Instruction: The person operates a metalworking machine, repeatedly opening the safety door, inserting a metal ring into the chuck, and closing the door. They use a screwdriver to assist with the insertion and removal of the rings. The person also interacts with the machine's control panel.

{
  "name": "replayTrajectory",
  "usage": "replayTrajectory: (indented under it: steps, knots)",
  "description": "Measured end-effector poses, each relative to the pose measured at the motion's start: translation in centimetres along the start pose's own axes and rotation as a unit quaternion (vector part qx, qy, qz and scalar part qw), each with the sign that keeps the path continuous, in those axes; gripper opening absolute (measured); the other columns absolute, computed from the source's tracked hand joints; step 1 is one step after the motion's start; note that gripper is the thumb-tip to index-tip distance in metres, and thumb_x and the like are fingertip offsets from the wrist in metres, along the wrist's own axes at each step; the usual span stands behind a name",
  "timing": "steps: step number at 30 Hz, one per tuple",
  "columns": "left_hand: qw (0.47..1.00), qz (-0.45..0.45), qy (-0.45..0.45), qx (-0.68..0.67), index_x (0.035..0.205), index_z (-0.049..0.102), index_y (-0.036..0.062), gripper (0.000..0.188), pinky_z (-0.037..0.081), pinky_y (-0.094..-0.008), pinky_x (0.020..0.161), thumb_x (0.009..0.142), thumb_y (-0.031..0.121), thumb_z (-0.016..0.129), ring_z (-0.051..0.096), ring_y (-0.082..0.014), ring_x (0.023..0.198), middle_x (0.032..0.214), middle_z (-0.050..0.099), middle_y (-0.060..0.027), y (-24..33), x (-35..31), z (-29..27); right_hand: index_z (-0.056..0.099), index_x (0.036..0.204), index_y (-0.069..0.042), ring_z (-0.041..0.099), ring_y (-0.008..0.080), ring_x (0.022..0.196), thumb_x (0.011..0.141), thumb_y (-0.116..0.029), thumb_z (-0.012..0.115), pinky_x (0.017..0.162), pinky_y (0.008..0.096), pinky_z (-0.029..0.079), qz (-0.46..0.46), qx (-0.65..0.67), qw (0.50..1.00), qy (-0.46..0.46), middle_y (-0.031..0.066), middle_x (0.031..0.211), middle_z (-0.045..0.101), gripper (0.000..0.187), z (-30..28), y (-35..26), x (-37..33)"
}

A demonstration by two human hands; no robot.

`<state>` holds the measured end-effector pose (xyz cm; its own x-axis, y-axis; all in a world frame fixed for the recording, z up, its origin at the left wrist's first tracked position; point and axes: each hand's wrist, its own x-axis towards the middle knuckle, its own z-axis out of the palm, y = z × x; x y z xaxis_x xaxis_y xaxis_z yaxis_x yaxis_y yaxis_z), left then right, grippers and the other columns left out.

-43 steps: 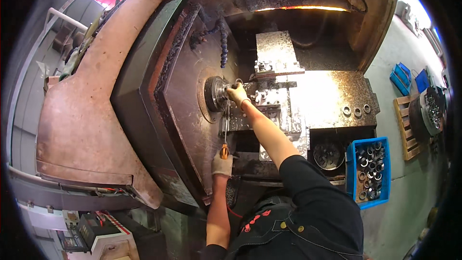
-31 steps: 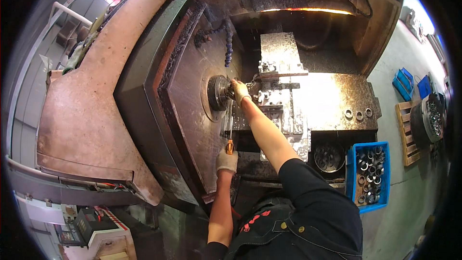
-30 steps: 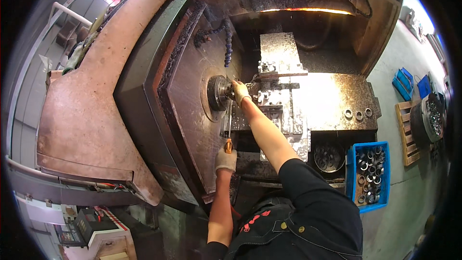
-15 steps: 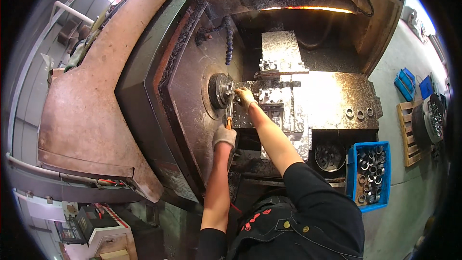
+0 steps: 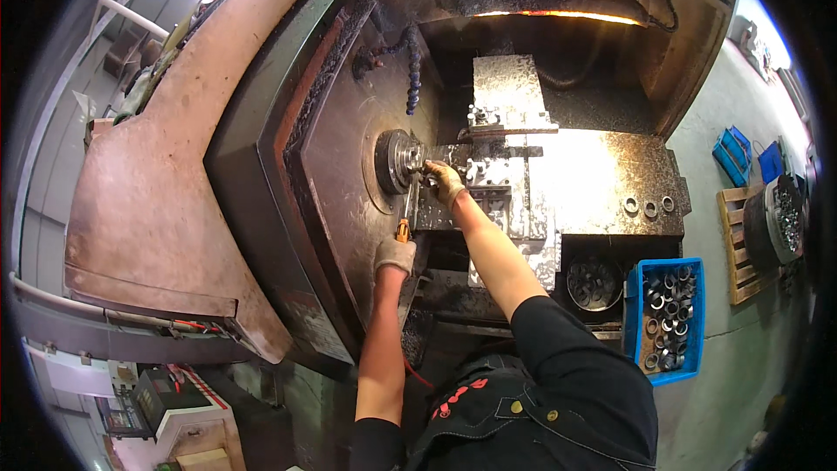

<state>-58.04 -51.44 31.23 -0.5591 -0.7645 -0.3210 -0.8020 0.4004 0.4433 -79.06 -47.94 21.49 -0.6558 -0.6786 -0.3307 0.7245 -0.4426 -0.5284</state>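
My left hand [image 5: 395,255], in a pale work glove, is closed round an air blow gun [image 5: 403,230] with an orange body and a long, thin metal nozzle. The nozzle points up and away from me, beside the face of the round lathe chuck [image 5: 394,162]. In a soiled glove, my right hand [image 5: 446,181] reaches to the front of the chuck with its fingers bent together. What those fingers grip, if anything, is too small to make out. Just right of that hand is the tool holder block [image 5: 490,173] on the slide.
Three metal rings [image 5: 650,208] lie on the bright machine cover. Below it, a round pan [image 5: 595,284] and a blue crate [image 5: 634,314] hold many rings. A blue segmented coolant hose [image 5: 413,70] hangs above the chuck. The machine door [image 5: 261,174] stands at left.
My left hand has drawn slightly left and back toward me with the blow gun. My right hand stays at the chuck face, and the view has shifted a little.
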Motion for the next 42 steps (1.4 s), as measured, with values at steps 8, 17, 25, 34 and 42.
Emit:
replayTrajectory:
  steps: [8,17,25,34,42]
  knots:
    - [0.996,-0.01,0.066,0.053,0.099,0.062,0.0074,0.03,0.047,-0.0447,0.083,0.075,0.024,0.055,0.061,-0.0371,0.097,0.1,0.063,-0.0226,0.3,0.7,0.8,0.061,0.104,-0.001,0.058,0.0136,0.073,0.079,-0.017,0.072,0.063,0.0281,0.046,-0.111,-0.132,0.983,0.062,0.0051,0.087,0.065,0.032,1.5,1.5,0.5]
    - [0.999,-0.017,0.037,0.026,0.108,0.058,0.006,0.035,0.047,-0.0454,0.082,0.077,0.021,0.056,0.059,-0.0398,0.095,0.101,0.062,-0.0228,1.8,-4.0,-0.9,0.066,0.096,0.001,0.056,0.0116,0.07,0.079,-0.014,0.07,0.065,0.0252,0.045,-0.119,-0.237,0.961,0.071,0.0039,0.082,0.065,0.023,3.5,0.4,-0.1]
    - [0.994,0.052,0.024,-0.095,0.107,0.058,0.01,0.032,0.048,-0.0433,0.077,0.078,0.023,0.056,0.062,-0.0361,0.089,0.095,0.065,-0.0182,-2.5,-8.7,2.7,0.068,0.094,-0.001,0.056,0.0089,0.065,0.077,-0.01,0.071,0.062,0.0231,0.046,-0.167,-0.315,0.932,0.065,0.0022,0.076,0.066,0.019,2.4,0.5,1.6]
    - [0.962,0.16,0.028,-0.219,0.103,0.058,0.0071,0.026,0.048,-0.0327,0.074,0.078,0.012,0.062,0.063,-0.0225,0.081,0.087,0.063,-0.0108,-5.2,-15.6,-0.5,0.061,0.111,-0.004,0.06,0.0103,0.073,0.073,-0.013,0.075,0.066,0.0226,0.049,-0.214,-0.297,0.928,0.061,0.0051,0.096,0.067,0.042,2.8,0.0,0.8]
    - [0.884,0.178,0.009,-0.433,0.094,0.061,0.0011,0.017,0.047,-0.0325,0.084,0.077,0.0,0.062,0.061,-0.0201,0.085,0.088,0.064,-0.0095,-13.8,-29.0,-10.2,0.062,0.107,-0.001,0.061,0.0128,0.083,0.075,-0.008,0.072,0.069,0.0236,0.049,-0.167,-0.301,0.939,-0.009,0.0065,0.097,0.066,0.034,1.5,-1.1,2.1]
